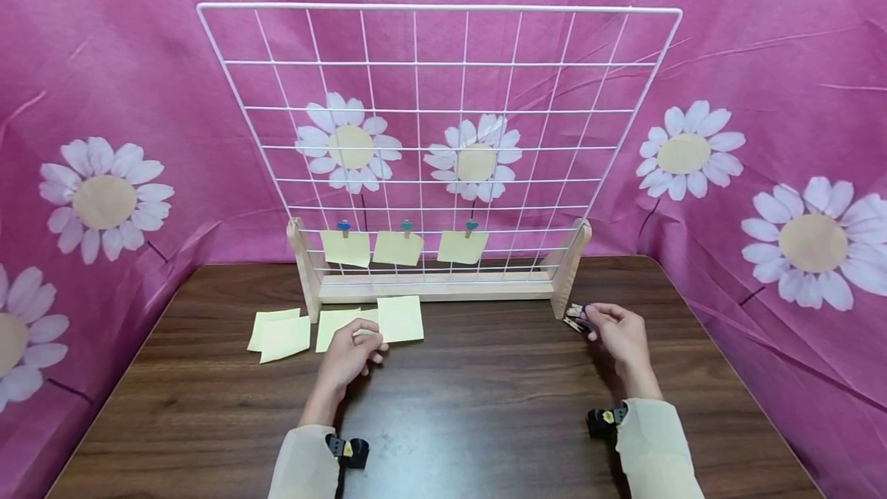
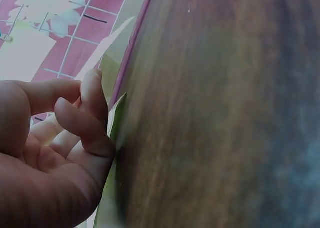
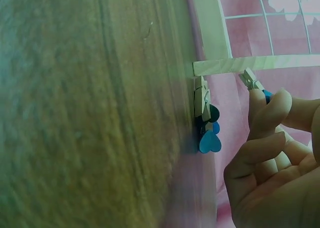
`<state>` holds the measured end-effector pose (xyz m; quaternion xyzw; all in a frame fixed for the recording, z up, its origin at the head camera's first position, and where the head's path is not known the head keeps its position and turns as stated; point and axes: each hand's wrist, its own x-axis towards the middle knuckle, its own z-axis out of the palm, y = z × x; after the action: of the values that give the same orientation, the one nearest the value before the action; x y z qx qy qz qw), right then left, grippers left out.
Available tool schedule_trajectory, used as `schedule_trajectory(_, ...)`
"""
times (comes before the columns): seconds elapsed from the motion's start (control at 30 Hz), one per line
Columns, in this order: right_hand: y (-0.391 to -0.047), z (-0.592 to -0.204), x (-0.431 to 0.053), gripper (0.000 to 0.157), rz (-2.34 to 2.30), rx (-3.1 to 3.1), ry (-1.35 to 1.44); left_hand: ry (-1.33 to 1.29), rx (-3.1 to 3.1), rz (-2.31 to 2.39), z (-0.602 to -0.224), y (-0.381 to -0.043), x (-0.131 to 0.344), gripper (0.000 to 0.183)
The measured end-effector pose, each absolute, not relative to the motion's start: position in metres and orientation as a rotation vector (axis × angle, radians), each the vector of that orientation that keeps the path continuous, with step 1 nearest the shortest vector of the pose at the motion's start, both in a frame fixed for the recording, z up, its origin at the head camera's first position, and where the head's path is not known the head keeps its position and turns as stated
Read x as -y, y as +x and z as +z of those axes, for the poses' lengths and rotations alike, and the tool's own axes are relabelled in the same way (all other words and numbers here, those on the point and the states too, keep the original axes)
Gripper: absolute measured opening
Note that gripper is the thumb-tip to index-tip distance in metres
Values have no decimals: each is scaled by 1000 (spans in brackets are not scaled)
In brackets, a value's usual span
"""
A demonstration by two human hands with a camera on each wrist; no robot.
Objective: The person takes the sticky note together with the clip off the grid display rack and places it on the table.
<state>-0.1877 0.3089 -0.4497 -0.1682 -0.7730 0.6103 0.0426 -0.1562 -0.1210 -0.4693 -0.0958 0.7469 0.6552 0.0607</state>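
My left hand (image 1: 352,349) pinches a pale yellow sticky note (image 1: 402,319) between thumb and fingers, lifted above other notes (image 1: 333,326) on the table. In the left wrist view the held note (image 2: 107,43) stands out beyond the fingertips. My right hand (image 1: 620,337), near the right foot of the stand, pinches a small wooden clothespin (image 3: 248,78) by its blue end. Beside that hand, more clothespins (image 3: 202,100) with blue and dark heart ends lie in a small pile on the table.
A white wire grid (image 1: 443,6) stands upright on a wooden base (image 1: 436,291). Three notes (image 1: 398,249) hang on its lower part from heart clothespins (image 1: 407,226). Two overlapping notes (image 1: 286,339) lie at left on the dark wooden table (image 1: 471,406). A pink flowered cloth (image 1: 762,60) hangs behind.
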Motion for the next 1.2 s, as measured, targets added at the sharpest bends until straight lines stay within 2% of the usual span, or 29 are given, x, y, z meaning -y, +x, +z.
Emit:
schedule_trajectory(0.3, -189, -455, -313, 29, 1875, 2417, -532, -302, -2262, 1945, -470, -159, 119, 15)
schedule_trajectory(0.6, -189, -461, -317, 40, 1812, 2526, -563, -310, -2252, 1945, -473, -160, 118, 15)
schedule_trajectory(1.2, -194, -461, -316, 39, 1773, 2613, -549, -325, -2239, 1972, -474, -161, 121, 18)
